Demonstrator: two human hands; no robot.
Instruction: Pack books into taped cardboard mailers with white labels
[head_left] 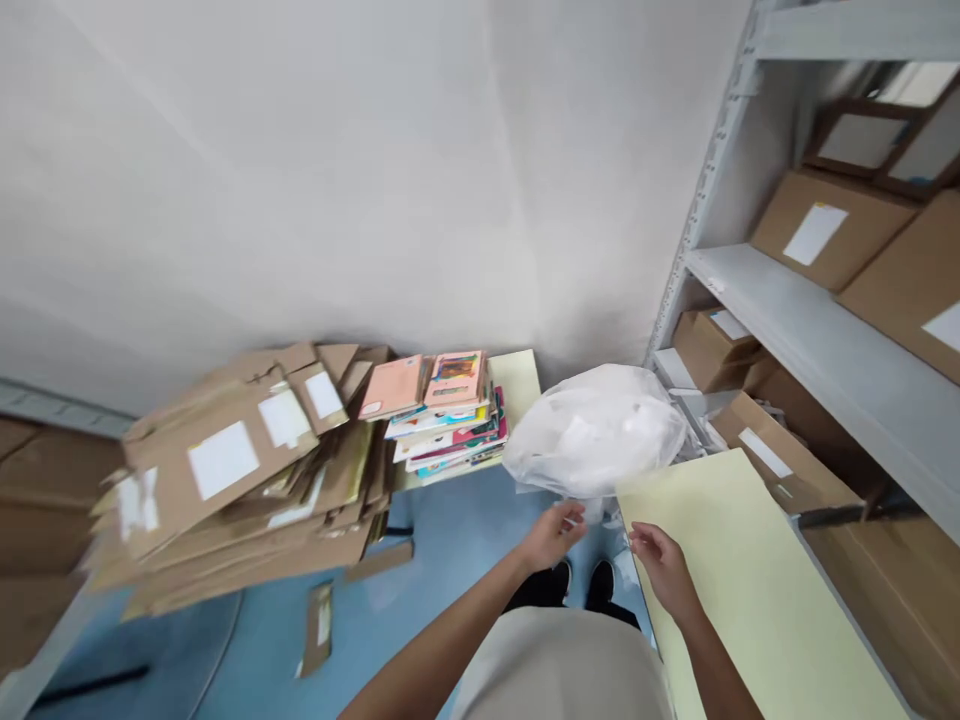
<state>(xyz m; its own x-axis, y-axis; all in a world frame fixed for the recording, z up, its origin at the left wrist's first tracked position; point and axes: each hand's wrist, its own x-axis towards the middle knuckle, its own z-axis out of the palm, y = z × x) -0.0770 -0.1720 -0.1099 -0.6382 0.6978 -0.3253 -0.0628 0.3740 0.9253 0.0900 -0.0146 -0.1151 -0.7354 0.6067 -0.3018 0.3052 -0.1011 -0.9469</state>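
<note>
My left hand (553, 536) is in front of my body, just below the near edge of a full white translucent plastic bag (600, 425). Its fingers are loosely bent, and I see nothing in them. Over the left edge of a pale yellow tabletop (750, 580) is my right hand (663, 566), fingers slightly curled and apart, also without a visible object. White scraps show beneath the bag. A stack of books and booklets (450, 430) lies beyond my left hand on another pale yellow surface (517, 380).
Flattened cardboard boxes (247, 480) are piled at the left. A cardboard strip (316, 628) lies on the blue floor (420, 590). At the right, a grey metal shelf (825, 310) holds cardboard boxes (832, 225), with an open box (780, 460) lower down. A white wall stands behind.
</note>
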